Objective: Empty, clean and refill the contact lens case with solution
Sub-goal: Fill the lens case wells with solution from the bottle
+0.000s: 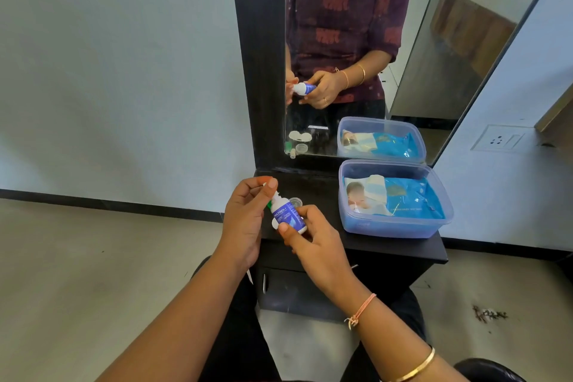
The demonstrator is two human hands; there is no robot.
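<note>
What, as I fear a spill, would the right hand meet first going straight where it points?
Probably the left hand: the right hand, gripping the solution bottle, points at its palm; depth unclear.

The small white bottle [288, 216] with a blue label is tilted, top pointing up and left. The right hand [313, 245] grips its base; the left hand [245, 220] seems to pinch its top. 1 clear round lens case cup [296, 202] sits on the black surface [387, 245] just behind.
</note>
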